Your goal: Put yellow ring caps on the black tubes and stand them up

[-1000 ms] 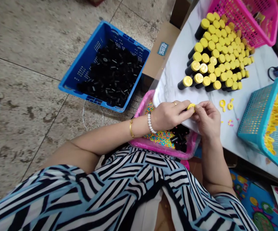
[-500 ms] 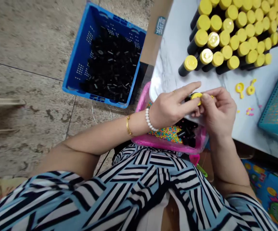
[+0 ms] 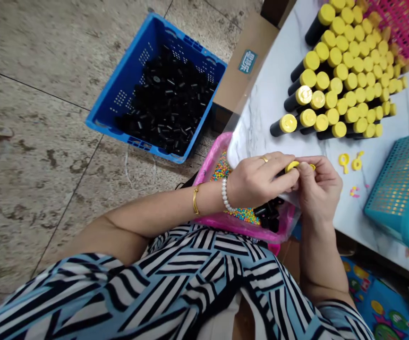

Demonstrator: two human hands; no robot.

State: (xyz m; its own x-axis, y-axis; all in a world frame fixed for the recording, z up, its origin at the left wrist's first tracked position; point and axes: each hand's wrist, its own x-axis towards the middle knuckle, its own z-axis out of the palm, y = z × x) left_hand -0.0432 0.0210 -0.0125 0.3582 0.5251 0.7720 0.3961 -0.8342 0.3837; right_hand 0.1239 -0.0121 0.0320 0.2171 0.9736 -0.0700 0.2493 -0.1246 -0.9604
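Observation:
My left hand (image 3: 263,177), with a ring and a pearl bracelet, is closed round a dark tube whose yellow cap (image 3: 292,166) shows between the fingers. Pressed against that cap is the thumb of my right hand (image 3: 319,184), its fingers curled, with a small yellow piece (image 3: 312,167) showing among them. Both hands meet over the table's edge, above a pink tray (image 3: 234,225) of colourful beads (image 3: 249,216) and black tubes (image 3: 270,211). Much of the held tube is hidden by the fingers.
Several yellow-capped black tubes (image 3: 341,72) stand on the marble table (image 3: 257,113). Loose yellow rings (image 3: 344,161) lie near a teal basket (image 3: 388,208); a pink basket (image 3: 403,23) is behind. A blue crate (image 3: 101,111) of black parts and a cardboard box (image 3: 238,78) stand at the left.
The view has shifted, showing more of the baskets on the right. Both hands appear slightly lower in the picture and still meet at the yellow cap.

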